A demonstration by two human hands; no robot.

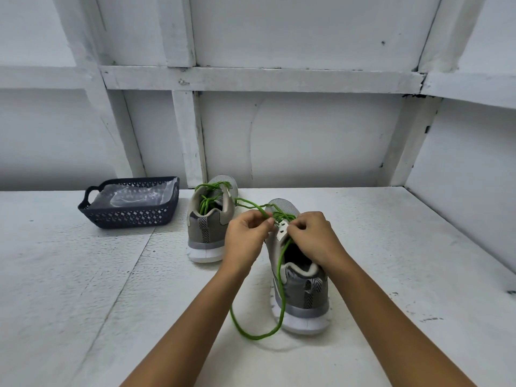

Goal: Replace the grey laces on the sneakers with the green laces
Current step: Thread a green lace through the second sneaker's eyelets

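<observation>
Two grey sneakers stand on the white table, heels toward me. The far left sneaker point(208, 219) is laced in green, with lace ends tucked into its opening. The near right sneaker point(300, 286) carries a green lace point(282, 289) through its upper eyelets. My left hand point(247, 236) pinches one strand of that lace just left of the tongue. My right hand point(314, 236) pinches the lace at the white eyelet strip. A long loop of the lace hangs down the shoe's left side and curls on the table in front of the heel.
A dark blue plastic basket point(131, 216) with a clear plastic bag inside sits at the back left of the table point(83, 303). White framed walls close the table at the back and on the right.
</observation>
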